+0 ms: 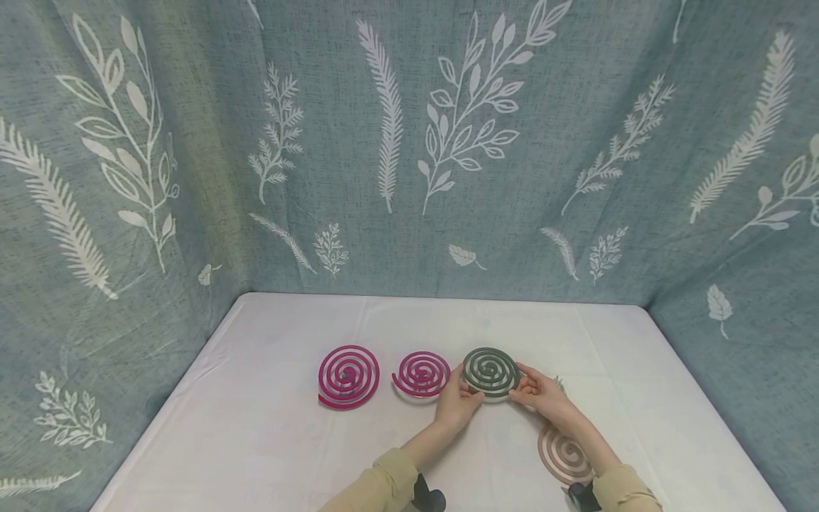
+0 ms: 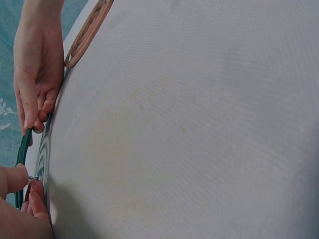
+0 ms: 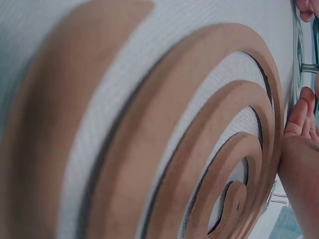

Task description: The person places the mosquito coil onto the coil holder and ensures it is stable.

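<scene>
Both hands hold a dark green mosquito coil (image 1: 490, 369), one at each side, close over the table. My left hand (image 1: 456, 407) pinches its left edge between thumb and fingers. On the opposite edge, my right hand (image 1: 545, 400) grips with thumb above and fingers beneath. The left wrist view shows the green coil (image 2: 21, 149) edge-on, with a small metal stand (image 2: 33, 178) under it. Left of it is a pink mosquito coil (image 1: 423, 373), raised a little above the cloth. A brown mosquito coil (image 3: 139, 124) lies flat below the right forearm.
A second pink mosquito coil (image 1: 346, 375) is farther left on the white tablecloth (image 1: 269, 427). Partly behind the right hand is a small metal piece (image 1: 559, 385). Patterned blue-green curtains (image 1: 397, 242) surround the table's back and sides.
</scene>
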{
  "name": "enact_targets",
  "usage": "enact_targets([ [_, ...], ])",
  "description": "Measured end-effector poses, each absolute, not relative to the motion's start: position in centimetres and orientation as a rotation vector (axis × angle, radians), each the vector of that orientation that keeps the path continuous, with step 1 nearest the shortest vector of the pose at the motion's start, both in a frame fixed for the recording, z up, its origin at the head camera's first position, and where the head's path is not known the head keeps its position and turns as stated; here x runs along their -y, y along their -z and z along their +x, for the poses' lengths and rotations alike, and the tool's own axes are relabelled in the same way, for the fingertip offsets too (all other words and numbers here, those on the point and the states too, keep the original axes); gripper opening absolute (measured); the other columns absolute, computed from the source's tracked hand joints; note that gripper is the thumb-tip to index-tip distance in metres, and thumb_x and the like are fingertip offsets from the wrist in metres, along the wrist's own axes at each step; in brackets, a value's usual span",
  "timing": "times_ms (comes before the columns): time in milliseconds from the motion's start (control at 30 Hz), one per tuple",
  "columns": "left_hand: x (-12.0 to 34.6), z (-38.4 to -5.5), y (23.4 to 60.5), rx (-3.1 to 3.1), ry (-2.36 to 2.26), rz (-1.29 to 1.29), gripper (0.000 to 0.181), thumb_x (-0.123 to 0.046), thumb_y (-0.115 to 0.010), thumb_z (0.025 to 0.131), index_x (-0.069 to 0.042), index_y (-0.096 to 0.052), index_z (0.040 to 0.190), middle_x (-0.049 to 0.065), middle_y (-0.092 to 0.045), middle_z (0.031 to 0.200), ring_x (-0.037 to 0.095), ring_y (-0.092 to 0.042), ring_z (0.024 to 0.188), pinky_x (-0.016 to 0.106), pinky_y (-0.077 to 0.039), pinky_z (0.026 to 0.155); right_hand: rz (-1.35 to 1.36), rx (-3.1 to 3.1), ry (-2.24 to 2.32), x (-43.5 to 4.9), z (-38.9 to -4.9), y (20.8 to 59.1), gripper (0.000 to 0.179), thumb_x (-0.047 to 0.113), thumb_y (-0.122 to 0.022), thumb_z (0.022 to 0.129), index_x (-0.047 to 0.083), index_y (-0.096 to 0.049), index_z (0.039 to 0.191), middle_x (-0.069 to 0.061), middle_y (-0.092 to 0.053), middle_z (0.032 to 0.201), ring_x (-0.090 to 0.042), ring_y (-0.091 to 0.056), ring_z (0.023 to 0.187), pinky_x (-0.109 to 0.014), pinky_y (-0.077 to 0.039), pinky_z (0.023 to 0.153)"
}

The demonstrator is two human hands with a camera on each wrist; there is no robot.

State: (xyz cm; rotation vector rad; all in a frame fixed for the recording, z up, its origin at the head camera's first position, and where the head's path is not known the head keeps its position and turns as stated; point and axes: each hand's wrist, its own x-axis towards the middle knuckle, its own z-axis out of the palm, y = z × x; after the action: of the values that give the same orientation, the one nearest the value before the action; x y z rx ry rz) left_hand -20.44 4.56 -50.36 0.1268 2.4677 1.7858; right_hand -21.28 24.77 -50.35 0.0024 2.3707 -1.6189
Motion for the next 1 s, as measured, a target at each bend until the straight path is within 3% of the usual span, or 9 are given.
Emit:
enact_targets([
  [1000, -4.78, -20.63, 50.27, -2.468, -1.765, 0.085, 0.068, -0.005, -0.070, 0.082, 0.005, -0.036, 0.140, 0.007, -0.053, 0.089, 0.008, -0.052, 0.074, 0.020, -0.050, 0.067, -0.001, -2.350, 1.623, -24.84, -21.45, 50.13, 0.077, 0.019, -0.066, 0.088, -0.003, -0.023, 0.147, 0.001, -0.049, 0.091, -0.006, -0.047, 0.077, -0.015, -0.047, 0.067],
])
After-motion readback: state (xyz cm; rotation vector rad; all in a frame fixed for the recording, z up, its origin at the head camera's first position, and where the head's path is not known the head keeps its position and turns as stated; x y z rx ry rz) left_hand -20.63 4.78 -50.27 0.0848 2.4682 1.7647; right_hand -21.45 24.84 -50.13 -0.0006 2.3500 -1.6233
